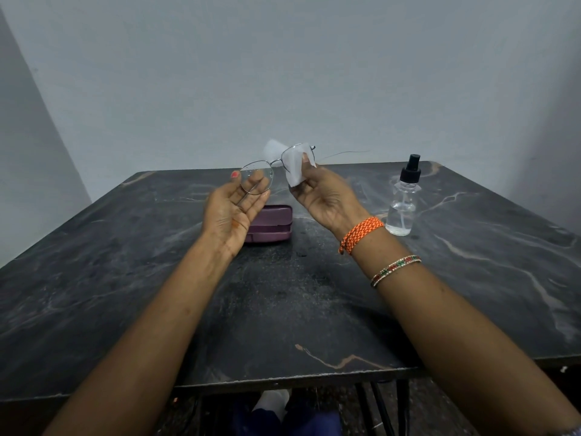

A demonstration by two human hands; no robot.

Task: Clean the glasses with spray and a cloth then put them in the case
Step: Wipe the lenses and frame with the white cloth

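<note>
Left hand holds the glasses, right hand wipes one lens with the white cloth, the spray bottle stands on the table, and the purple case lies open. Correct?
Not quite: the head view shows the purple case closed on the table. The rest stands.

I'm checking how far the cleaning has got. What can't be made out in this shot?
All in the head view:
- Right lens of the glasses: covered by the cloth that the right hand pinches.
- Case: its left part hidden behind the left hand.
- Spray bottle: liquid level too faint to judge.
</note>
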